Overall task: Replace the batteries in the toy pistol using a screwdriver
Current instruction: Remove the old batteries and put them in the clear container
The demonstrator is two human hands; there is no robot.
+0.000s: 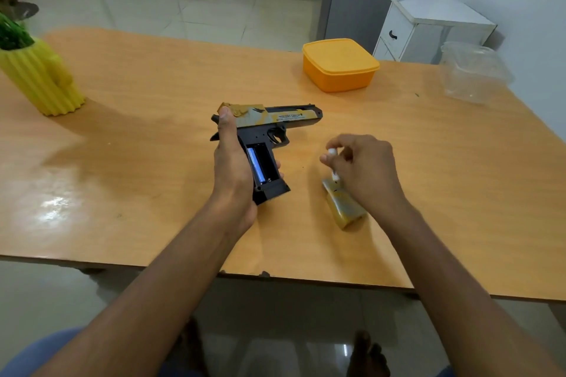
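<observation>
The left grip (235, 162) is clamped on the toy pistol (266, 144) above the tabletop (153, 162), battery bay open. At 3 o'clock, the right grip (364, 168) pinches a white battery (332, 151) over the gold cover (344, 206).

A black plastic toy pistol with a gold-and-grey slide (269, 119) sits at frame centre, barrel pointing right, its handle compartment open toward the camera. One blue cylindrical battery (253, 164) fills the left slot. A gold plastic compartment cover (343, 205) lies lower right of it on the tabletop.
</observation>
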